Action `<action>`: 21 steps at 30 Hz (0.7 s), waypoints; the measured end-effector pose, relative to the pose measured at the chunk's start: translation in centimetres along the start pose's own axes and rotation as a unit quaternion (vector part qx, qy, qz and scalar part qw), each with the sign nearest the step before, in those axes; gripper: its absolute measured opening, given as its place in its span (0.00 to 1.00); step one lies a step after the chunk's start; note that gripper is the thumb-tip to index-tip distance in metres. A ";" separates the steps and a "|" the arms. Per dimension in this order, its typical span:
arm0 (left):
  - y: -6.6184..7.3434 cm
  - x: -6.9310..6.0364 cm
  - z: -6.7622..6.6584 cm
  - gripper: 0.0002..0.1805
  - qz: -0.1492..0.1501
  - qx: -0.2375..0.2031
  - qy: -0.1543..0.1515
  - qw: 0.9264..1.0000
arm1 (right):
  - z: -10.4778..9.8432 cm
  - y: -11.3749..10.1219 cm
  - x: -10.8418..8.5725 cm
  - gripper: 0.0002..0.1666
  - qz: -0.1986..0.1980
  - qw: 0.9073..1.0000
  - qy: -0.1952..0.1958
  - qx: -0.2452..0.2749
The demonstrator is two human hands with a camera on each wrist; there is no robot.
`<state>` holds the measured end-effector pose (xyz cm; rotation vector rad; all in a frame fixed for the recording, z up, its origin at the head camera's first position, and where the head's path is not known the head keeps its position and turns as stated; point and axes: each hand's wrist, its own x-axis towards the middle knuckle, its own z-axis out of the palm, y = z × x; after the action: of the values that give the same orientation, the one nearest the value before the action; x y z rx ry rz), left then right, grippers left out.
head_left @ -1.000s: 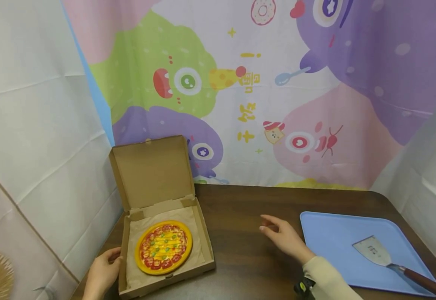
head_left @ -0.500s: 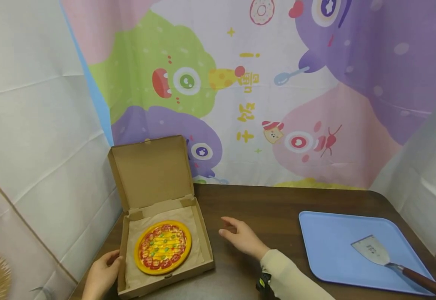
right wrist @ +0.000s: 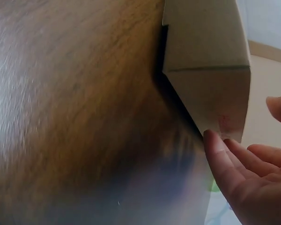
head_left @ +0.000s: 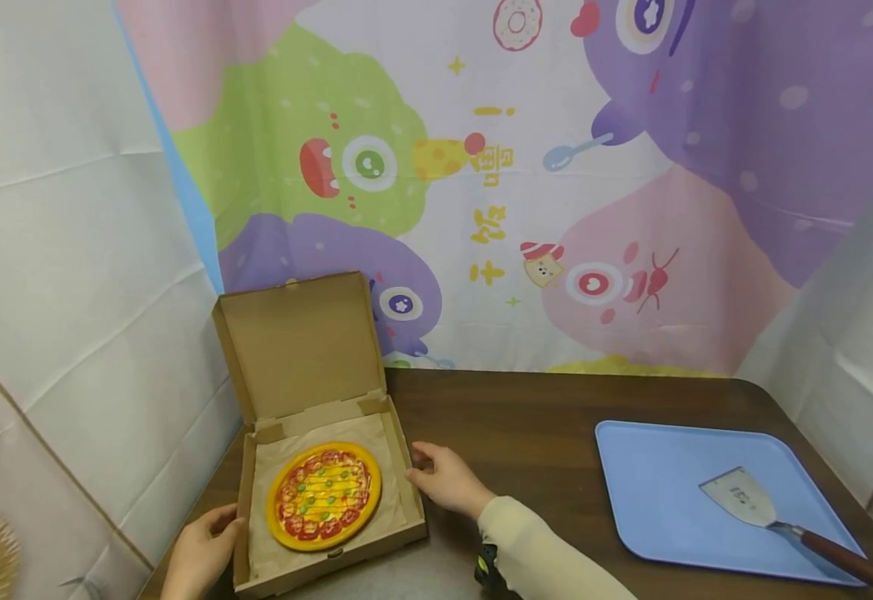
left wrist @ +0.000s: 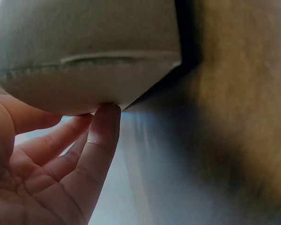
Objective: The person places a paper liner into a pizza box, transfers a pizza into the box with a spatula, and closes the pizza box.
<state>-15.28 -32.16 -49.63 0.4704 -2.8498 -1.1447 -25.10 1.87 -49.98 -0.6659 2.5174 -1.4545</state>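
A cardboard pizza box (head_left: 376, 543) stands on the dark wooden table with its lid (head_left: 301, 354) raised. Inside, on brown paper, lies a round toy-like pizza (head_left: 323, 496) with a yellow rim. At the box's left side is my left hand (head_left: 199, 550); the left wrist view shows its fairly straight fingertips touching the outer cardboard wall. My right hand (head_left: 447, 482) is at the right side, fingers extended. In the right wrist view its fingertips (right wrist: 213, 140) meet the outer wall, while the thumb (right wrist: 278, 108) stands apart from it.
To the right lies a blue tray (head_left: 654, 500), and on it a spatula (head_left: 744, 500) with a metal blade and brown handle. A cartoon-printed curtain (head_left: 496, 333) hangs behind the table. Pale walls stand on both sides.
My right hand has moved left, from beside the tray to the right wall of the box. The left hand stays at the left wall. Box, pizza and spatula keep their places.
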 end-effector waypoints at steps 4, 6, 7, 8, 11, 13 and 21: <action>0.0 -0.1 0.0 0.25 0.003 0.000 0.001 1.000 | 0.7 0.2 0.3 0.29 -0.014 1.000 0.002 -0.016; 0.0 -0.1 0.0 0.24 0.005 -0.001 0.003 1.000 | 1.0 0.3 0.4 0.28 -0.018 1.000 0.003 -0.018; 0.0 -0.1 0.0 0.24 0.006 -0.001 0.004 1.000 | 1.1 0.3 0.5 0.28 -0.018 1.000 0.004 -0.018; 0.0 -0.1 0.0 0.24 0.007 -0.002 0.004 1.000 | 1.1 0.3 0.5 0.28 -0.016 1.000 0.004 -0.016; -0.1 -0.1 0.0 0.24 0.010 0.000 0.006 1.000 | 1.1 0.3 0.5 0.28 -0.011 1.000 0.004 -0.013; -0.1 -0.1 0.0 0.24 0.013 0.002 0.006 1.000 | 1.1 0.3 0.4 0.29 -0.007 1.000 0.003 -0.013; -0.2 0.0 0.1 0.23 0.018 0.003 0.006 1.000 | 1.0 0.6 0.4 0.30 -0.012 1.000 -0.007 -0.027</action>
<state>-15.22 -32.25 -49.81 0.4242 -2.8398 -1.1248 -25.30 1.17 -50.98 -0.7134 2.5555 -1.3897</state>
